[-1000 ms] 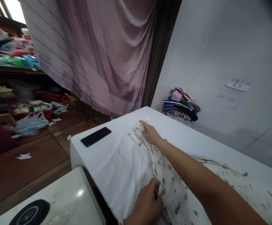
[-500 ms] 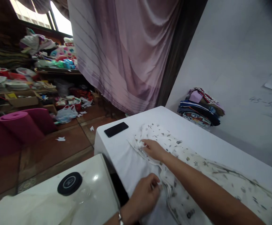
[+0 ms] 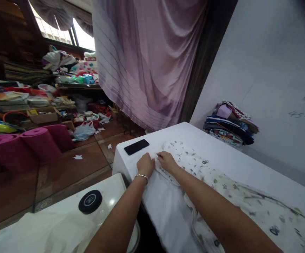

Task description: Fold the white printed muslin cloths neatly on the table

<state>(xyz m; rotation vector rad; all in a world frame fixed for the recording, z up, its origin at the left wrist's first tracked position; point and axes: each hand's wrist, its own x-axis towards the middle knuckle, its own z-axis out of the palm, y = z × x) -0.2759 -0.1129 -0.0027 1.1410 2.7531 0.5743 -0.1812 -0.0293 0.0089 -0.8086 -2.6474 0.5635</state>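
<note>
Pinching the cloth (image 3: 227, 181), spread on the desk (image 3: 194, 135) near the phone (image 3: 137, 147), in the grip of the right hand (image 3: 167, 161), curling the left hand (image 3: 145, 165) alongside with a hold impossible to tell, and ideally keeping its edge flat and taut.

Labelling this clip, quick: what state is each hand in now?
Left hand: fingers curled; whether it grips anything cannot be told.
Right hand: closed, apparently pinching the printed cloth.
</note>
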